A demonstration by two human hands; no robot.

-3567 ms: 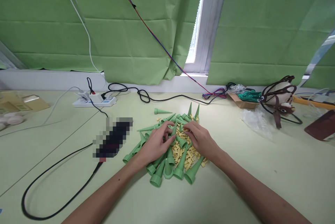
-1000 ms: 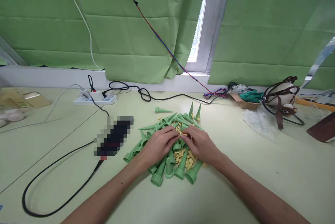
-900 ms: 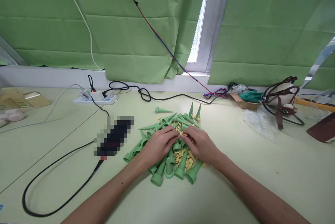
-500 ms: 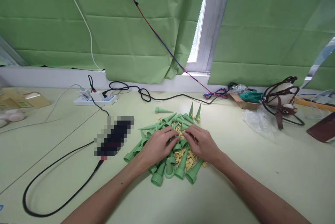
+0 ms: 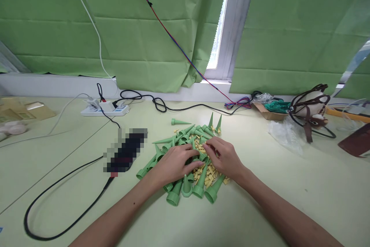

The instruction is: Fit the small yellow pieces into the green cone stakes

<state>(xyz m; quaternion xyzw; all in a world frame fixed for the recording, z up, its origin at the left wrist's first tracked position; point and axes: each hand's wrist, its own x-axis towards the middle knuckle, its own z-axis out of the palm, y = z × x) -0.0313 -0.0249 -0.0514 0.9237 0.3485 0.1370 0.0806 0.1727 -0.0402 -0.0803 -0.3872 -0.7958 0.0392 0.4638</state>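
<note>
A pile of hollow green plastic cones (image 5: 173, 197) with flared collars lies on the table, mixed with small yellow tubular pieces (image 5: 210, 177). My left hand (image 5: 176, 162) is over the middle of the pile, thumb and fingers apart around green cones; whether it touches one is hard to tell. Just right of it, my right hand (image 5: 224, 156) is closed in a pinch, with what looks like a small yellow piece at the fingertips, mostly hidden. Behind the pile, two cones (image 5: 219, 124) stand point up with yellow pieces at their bases. One loose cone (image 5: 180, 121) lies on its side.
To the left lies a pixelated dark device (image 5: 127, 150) with a black cable (image 5: 27, 216) looping over the table. A white power strip (image 5: 105, 111) sits by the wall. At right are clear plastic wrap (image 5: 285, 133), a cardboard box (image 5: 268, 113) and a strapped bag (image 5: 310, 104).
My left hand's fingers have parted, and its thumb has moved down and right, away from the right fingertips. My right hand has stayed nearly in place, still pinching.
</note>
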